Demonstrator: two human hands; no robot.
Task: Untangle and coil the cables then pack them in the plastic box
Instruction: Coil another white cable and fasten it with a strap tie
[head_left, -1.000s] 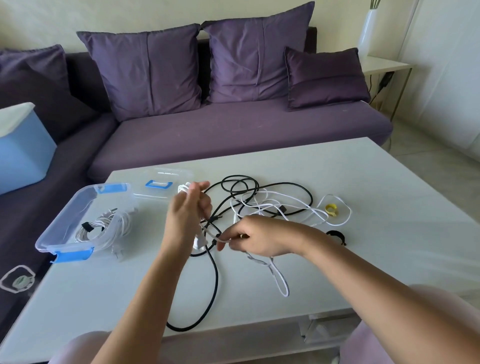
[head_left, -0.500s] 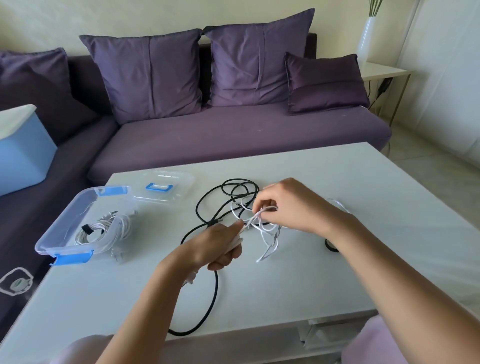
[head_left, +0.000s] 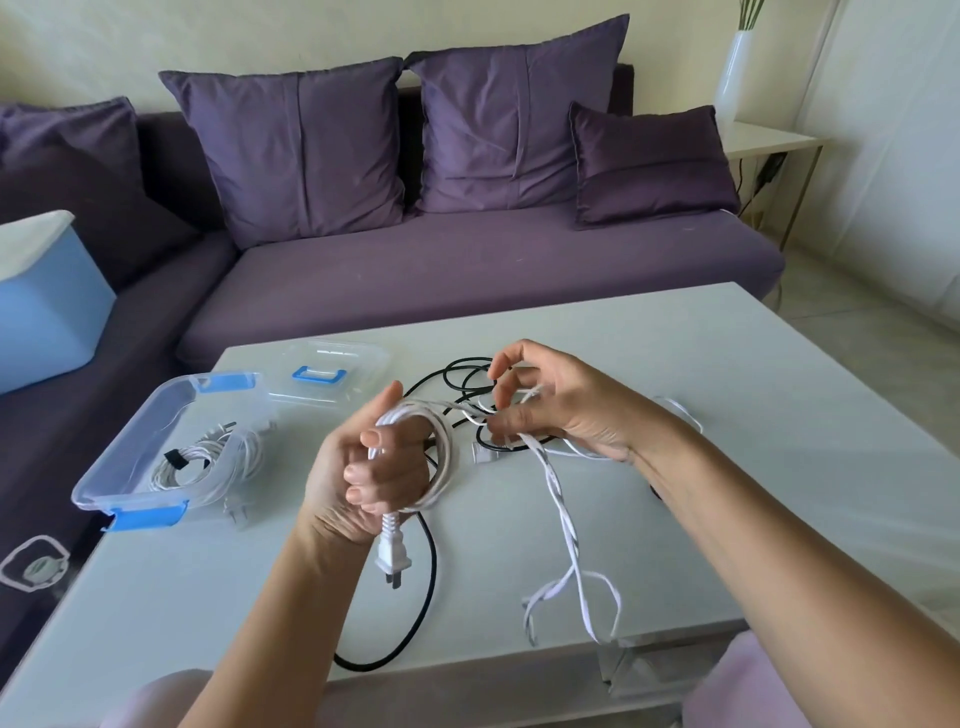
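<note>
The step in hand is coiling; the left hand (head_left: 363, 467), at centre frame, has its fingers (head_left: 358, 474) curled round a few loops of the white cable (head_left: 442, 457), thumb raised, with the plug (head_left: 390, 551) hanging just below the palm; the right hand (head_left: 571, 410), right of centre, pinches strands of the same cable between thumb and bent fingers (head_left: 501, 418) above the tangle; from there a twisted length drops to the lower right and lies on the table (head_left: 727, 415). The black cable (head_left: 428, 587) lies beneath, looped at upper centre and trailing to the bottom edge; white strands appear to cross its upper loops. The box (head_left: 136, 435) sits open at left with one tied coil (head_left: 208, 462) inside, its lid (head_left: 332, 364) just behind it. Judging from this, one cable is packed and two remain; the next move calls for drawing the white strands free of the black loops and feeding another turn onto the left hand without twisting; a hard pull could tighten the knot.
</note>
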